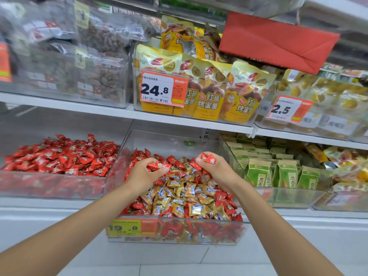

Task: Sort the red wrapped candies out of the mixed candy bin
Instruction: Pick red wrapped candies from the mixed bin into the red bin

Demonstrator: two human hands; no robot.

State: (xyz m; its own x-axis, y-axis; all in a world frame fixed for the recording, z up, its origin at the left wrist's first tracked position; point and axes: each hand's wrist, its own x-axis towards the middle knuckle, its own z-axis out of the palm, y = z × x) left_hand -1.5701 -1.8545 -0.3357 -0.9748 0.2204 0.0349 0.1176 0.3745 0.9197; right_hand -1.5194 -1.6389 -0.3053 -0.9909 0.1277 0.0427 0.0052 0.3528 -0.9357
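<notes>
While palm-down, left hand (144,173) round candies (159,165)

Upper centre: yellow pouches (207,92) are stood upright in a clear tub, with a price tag marked 24.8 (163,89) fixed on its front. Upper right: a red folded card (278,41) is hung tilted. A second price tag marked 2.5 (287,109) is seen at right, before blurred yellow packs (328,96). Upper left: clear bags of dark dried goods (103,76) are stacked on the white shelf (79,107). Lower right: green packets (284,174) are ranked upright in a clear tub.
</notes>
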